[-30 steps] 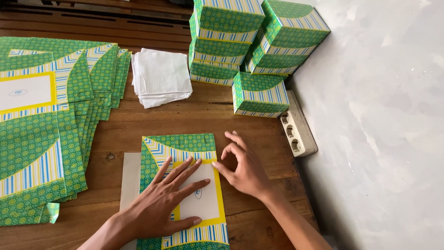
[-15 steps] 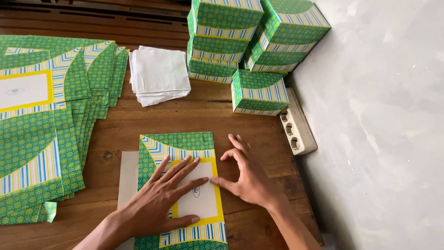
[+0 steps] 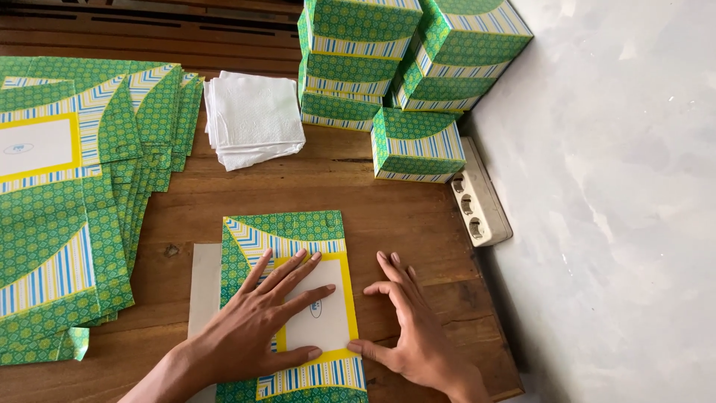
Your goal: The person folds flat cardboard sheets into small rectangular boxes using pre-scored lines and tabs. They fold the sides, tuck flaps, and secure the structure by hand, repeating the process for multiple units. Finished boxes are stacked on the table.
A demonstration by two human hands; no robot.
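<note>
Flat green-and-yellow printed cardboard box blank (image 3: 287,298): light, thin, bendable; pinned under open left hand (image 3: 257,321); right hand (image 3: 414,332) open beside its edge, grasping nothing.

The work surface is a brown wooden plank bench (image 3: 358,198) with visible grain, horizontal board seams and a small dark knot on its left half. Directly right of the bench edge stands a pale grey-white plastered wall (image 3: 619,201), mottled and uneven in tone. A cream plastic multi-socket power strip (image 3: 479,203) lies on the bench, touching the foot of that wall. Beyond the far edge of the bench runs darker brown wooden slatting (image 3: 149,30). Lighting is soft, even daylight; shadows are faint.
</note>
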